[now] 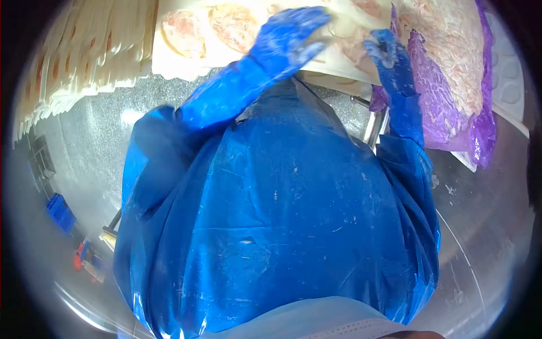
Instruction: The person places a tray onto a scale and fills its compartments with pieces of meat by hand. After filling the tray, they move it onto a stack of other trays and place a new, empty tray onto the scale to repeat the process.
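Observation:
My left hand (293, 37), in a wet blue glove, reaches over a white tray (169, 66). Its fingers are stretched out and the thumb stands apart, with nothing visible in them. Left of it, flat pale pink patties of what looks like raw meat (183, 34) lie in the tray's rounded hollows. More pale pink meat (354, 48) lies between my two hands. Over the tray's right end, my gloved right hand (387, 51) has its fingers curled in; what they hold, if anything, is hidden. Beside it, a purple plastic bag (437, 96) lies open around shredded pale meat (451, 45).
Many stacked white trays (90, 45) stand at the left. Another white tray with round hollows (505, 68) shows right of the bag. A blue crate (60, 213) is lower left. Metal surfaces (84, 135) and a metal frame (372, 127) lie around my blue apron (293, 209).

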Tool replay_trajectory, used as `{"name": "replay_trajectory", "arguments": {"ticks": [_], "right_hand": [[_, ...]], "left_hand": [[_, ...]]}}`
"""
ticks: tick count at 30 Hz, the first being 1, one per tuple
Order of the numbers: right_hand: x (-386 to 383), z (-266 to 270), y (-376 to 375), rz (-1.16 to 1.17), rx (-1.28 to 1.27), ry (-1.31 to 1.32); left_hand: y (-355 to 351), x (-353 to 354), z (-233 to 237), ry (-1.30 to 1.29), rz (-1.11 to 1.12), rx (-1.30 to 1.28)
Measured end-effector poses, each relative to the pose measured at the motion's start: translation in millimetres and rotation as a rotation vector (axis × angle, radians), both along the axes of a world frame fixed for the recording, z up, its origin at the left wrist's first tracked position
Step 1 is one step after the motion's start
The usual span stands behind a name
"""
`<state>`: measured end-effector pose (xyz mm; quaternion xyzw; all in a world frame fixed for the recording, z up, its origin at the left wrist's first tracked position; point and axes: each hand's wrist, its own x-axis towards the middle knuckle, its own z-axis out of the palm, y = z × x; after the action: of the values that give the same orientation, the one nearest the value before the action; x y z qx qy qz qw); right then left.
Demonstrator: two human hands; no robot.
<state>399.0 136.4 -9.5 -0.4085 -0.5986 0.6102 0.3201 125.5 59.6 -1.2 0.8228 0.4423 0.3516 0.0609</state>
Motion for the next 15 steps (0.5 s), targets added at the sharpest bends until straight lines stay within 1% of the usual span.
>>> {"name": "replay_trajectory", "arguments": {"ticks": [1,2,3,4,5,7,8,9,10,11,12,13,14,15], "right_hand": [[-7,8,-3,0.013,-0.007,-0.004],[-18,22,-5,0.025,0.231,-0.174],[-25,30,-6,0.034,0.474,-0.34],[-28,27,-3,0.042,0.351,-0.239],[-29,25,0,0.045,0.357,-0.238],[-26,22,4,-0.039,0.454,-0.275],[-24,23,4,-0.047,0.451,-0.273],[-23,25,5,-0.044,0.278,-0.209],[-21,26,5,-0.04,0.103,-0.141],[-19,24,8,-0.051,0.097,-0.135],[-18,19,19,-0.023,0.431,-0.239],[-16,11,31,0.006,0.765,-0.346],[-2,-18,43,0.016,0.384,-0.443],[4,-19,43,0.007,0.381,-0.443]], "left_hand": [[5,10,-1,-0.035,-0.055,0.163],[12,29,-3,-0.036,-0.041,0.161],[22,52,-4,-0.128,0.052,-0.181],[30,61,-5,-0.221,0.142,-0.519],[39,58,-13,-0.221,0.145,-0.513],[61,54,-30,-0.42,-0.068,-0.537],[62,49,-38,-0.779,-0.179,-0.727],[74,39,-83,-1.122,-0.508,-0.607],[74,31,-65,-0.911,-0.332,-0.531],[76,23,-45,-0.697,-0.164,-0.45],[67,17,-16,-0.753,-0.132,-0.533],[54,24,-8,-0.748,-0.142,-0.539],[41,33,-3,-0.915,-0.286,-0.654],[28,40,1,-1.08,-0.431,-0.767]]}}
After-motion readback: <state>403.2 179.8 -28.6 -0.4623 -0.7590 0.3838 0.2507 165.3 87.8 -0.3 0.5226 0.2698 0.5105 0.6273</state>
